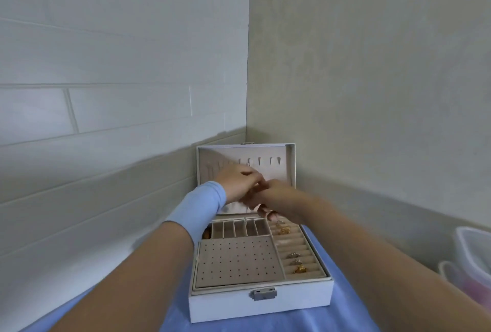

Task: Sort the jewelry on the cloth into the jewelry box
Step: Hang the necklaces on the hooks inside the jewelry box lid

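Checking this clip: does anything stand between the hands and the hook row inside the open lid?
Nothing visible does. The lid stands open, and the left hand and right hand meet right in front of its inner panel, close under the hook row. What they hold is too blurred to tell.

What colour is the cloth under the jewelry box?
Light blue; the head view shows the cloth under the white jewelry box.
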